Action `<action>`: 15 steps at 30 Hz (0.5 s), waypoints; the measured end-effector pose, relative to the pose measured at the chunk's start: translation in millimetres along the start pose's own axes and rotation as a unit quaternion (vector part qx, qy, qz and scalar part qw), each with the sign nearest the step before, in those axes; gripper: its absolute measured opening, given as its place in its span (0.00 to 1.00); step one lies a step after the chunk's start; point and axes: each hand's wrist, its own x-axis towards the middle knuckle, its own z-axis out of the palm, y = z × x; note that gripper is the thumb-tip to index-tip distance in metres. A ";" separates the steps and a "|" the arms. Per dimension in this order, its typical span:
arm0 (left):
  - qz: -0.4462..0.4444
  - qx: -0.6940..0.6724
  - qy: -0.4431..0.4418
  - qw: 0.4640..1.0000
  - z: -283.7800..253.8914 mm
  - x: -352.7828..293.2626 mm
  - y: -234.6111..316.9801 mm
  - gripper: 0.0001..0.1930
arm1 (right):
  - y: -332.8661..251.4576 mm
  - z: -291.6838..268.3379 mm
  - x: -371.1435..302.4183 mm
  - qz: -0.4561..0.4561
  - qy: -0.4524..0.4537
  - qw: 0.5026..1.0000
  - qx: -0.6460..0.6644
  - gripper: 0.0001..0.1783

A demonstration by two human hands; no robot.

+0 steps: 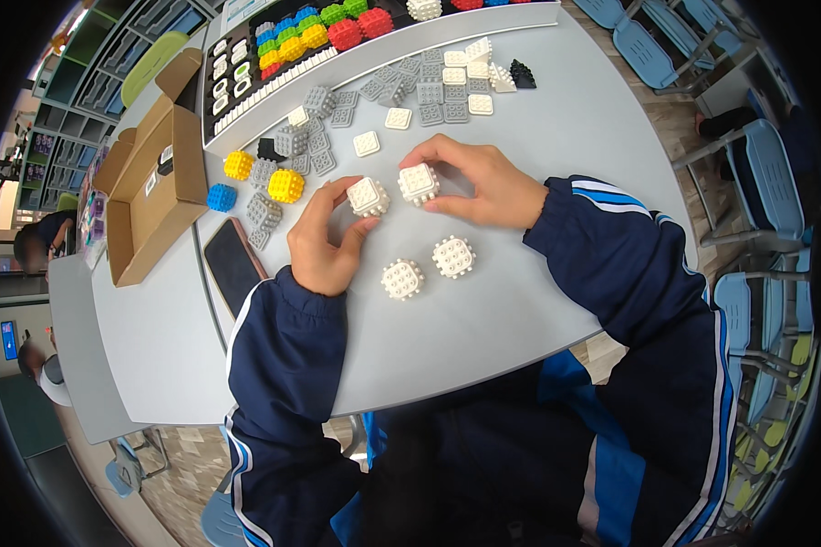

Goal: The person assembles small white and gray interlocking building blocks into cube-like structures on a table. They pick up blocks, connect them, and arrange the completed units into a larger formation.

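My left hand [321, 239] grips a white studded cube [368, 196] just above the grey table [483, 319]. My right hand [483, 182] holds a second white studded cube [419, 182] right beside it; the two cubes sit a small gap apart. Two more white studded cubes [402, 278] [453, 256] rest on the table just in front of my hands. Both forearms are in dark blue sleeves with white stripes.
Loose grey and white studded plates [429, 87] lie behind my hands, with yellow cubes [285, 185] and a blue cube [221, 197] at left. A black phone [233, 264], an open cardboard box [150, 196] and a tray of coloured cubes [337, 32] stand further left and back. Blue chairs [757, 182] are at right.
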 end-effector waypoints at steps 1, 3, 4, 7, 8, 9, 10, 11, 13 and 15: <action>0.016 0.000 -0.012 1.000 -1.0 0.1 0.3 0.26 | 1.3 0.4 -0.3 -0.004 -0.007 1.000 0.001 0.28; 0.037 -0.008 -0.026 0.999 -1.5 -0.2 -2.0 0.28 | 3.6 -0.3 -1.1 -0.011 -0.022 1.000 0.003 0.29; 0.041 -0.016 -0.028 0.999 -1.7 -1.8 -5.0 0.28 | 2.5 -1.3 -1.1 -0.002 -0.034 0.999 0.010 0.29; 0.040 -0.021 -0.027 0.999 -1.7 -5.8 -4.7 0.29 | -3.2 -5.5 -1.5 0.020 -0.057 0.998 0.025 0.29; 0.038 -0.019 -0.025 0.999 -1.9 -7.4 -4.0 0.29 | -3.7 -5.7 -2.1 0.023 -0.059 0.998 0.026 0.30; 0.048 -0.002 -0.030 0.998 -3.0 -8.0 -3.1 0.29 | -4.0 -6.1 -2.7 0.025 -0.060 0.998 0.026 0.31; 0.059 0.016 -0.035 0.998 -4.8 -7.9 -2.0 0.29 | -4.0 -6.6 -3.0 0.021 -0.064 0.997 0.022 0.32; 0.068 0.035 -0.039 0.996 -6.8 -8.7 -1.1 0.29 | -4.5 -6.1 -2.4 0.016 -0.070 0.997 0.018 0.33; 0.071 0.039 -0.038 0.996 -8.1 -10.1 -0.8 0.29 | -5.2 -5.6 -1.9 0.003 -0.076 0.997 0.013 0.34; 0.058 0.019 -0.040 0.997 -6.8 -10.7 -0.5 0.29 | -5.1 -6.4 -2.6 -0.010 -0.075 0.997 0.007 0.34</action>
